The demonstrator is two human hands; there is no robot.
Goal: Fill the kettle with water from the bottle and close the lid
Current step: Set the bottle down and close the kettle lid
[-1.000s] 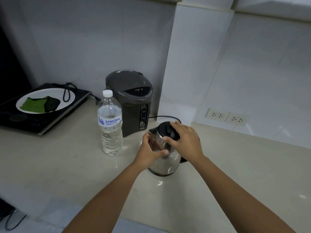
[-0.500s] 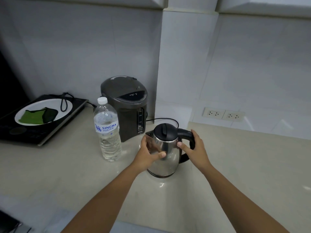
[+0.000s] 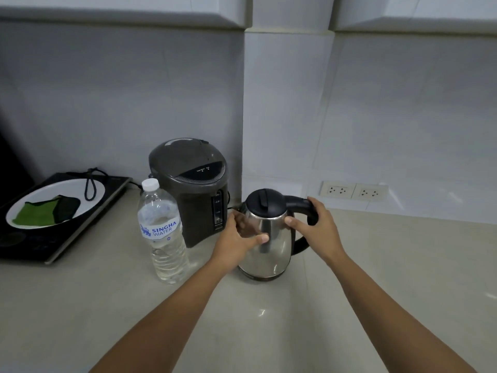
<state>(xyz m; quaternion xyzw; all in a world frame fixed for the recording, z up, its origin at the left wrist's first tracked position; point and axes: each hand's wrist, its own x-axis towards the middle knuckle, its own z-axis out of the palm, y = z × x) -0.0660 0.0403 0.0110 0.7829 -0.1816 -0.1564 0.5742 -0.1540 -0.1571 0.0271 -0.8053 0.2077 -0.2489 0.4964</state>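
Observation:
A steel kettle (image 3: pixel 271 249) with a black lid (image 3: pixel 265 201) stands upright on the counter, its lid down. My left hand (image 3: pixel 236 242) holds the kettle's body from the left, thumb across the front. My right hand (image 3: pixel 313 227) wraps the black handle (image 3: pixel 298 203) on the right. A clear water bottle (image 3: pixel 162 232) with a white cap stands upright to the left of the kettle, capped and partly filled.
A dark grey water dispenser (image 3: pixel 192 189) stands behind the bottle against the wall. At far left an induction hob (image 3: pixel 40 249) carries a white plate (image 3: pixel 94 189) with green cloth. Wall sockets (image 3: pixel 353 191) sit behind the kettle at right. The beige counter (image 3: pixel 403 265) stretches to the right.
My right hand has left the lid top and moved to the handle on the right. My left hand has stayed on the kettle's side. The view has tilted up.

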